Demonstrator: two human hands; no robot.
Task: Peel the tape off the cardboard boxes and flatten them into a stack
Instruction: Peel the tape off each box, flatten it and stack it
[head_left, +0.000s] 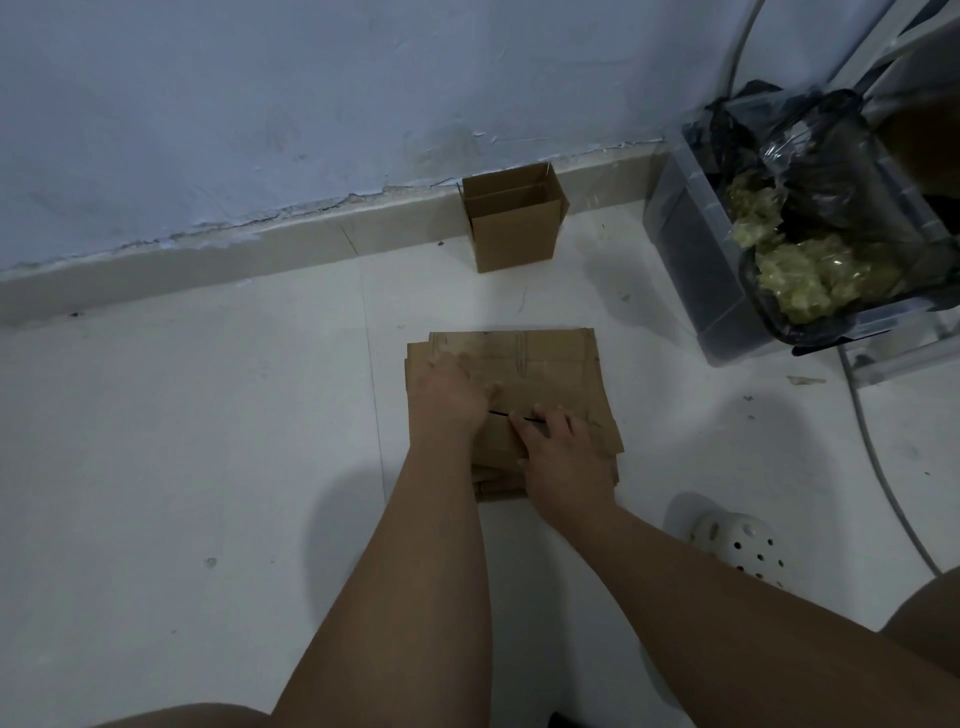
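Pressing on the stack of flat boxes (550, 364), the left hand (447, 397) lies flat; whether the right hand (563, 452) grips cannot be told. Beyond the stack, one open box (511, 234) is not yet flat.

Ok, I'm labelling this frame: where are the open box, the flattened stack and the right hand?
open box (514, 236), head view, front wall.
flattened stack (550, 364), head view, bare top sheet.
right hand (566, 457), head view, back of hand.

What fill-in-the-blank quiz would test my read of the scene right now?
1. Only ____ box stands unflattened, by the wall.
2. The left hand and the right hand, which pinches a thin black rod, rest on ____ of the stack.
3. The shoe lies to the stack's ____.
Answers: one; top; right.
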